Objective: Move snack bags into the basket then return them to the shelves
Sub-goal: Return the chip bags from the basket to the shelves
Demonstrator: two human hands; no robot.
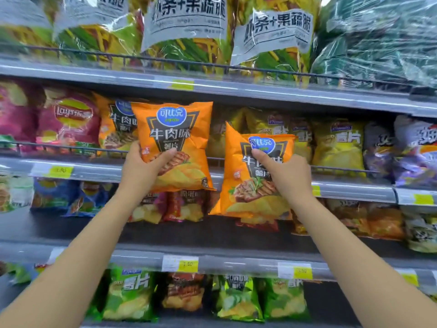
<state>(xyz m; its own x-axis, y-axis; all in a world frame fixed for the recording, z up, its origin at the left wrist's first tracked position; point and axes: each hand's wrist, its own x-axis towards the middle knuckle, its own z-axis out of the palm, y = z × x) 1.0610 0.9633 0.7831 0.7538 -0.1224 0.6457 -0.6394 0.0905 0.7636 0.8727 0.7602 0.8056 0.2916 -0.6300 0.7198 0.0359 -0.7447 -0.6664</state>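
Both forearms reach up from the near edge toward the shelving.

Left grip (144,166): closed around the lower left edge of the left orange chip bag (175,131), with the thumb across the front and the fingers hidden behind. The bag is upright, above and right of the grip. Its lower half is in front of the middle shelf (354,188) edge.

Right grip (289,177): closed on the right side of the right orange chip bag (246,197). One digit lies on the front just below the blue logo; the other fingers are out of sight behind the bag. This bag is tilted slightly and sits lower than the left one. Most of it lies left of and below the grip.

The two bags are just beside each other with a narrow gap between them.

Further back, on the middle shelf:
- a matching orange bag (113,126) stands just behind the left one
- a pink bag (68,119) is at far left
- yellow bags (335,147) are at right

Green bags (127,294) sit on the lowest shelf. Large clear-wrapped packs (186,27) sit on the top shelf.
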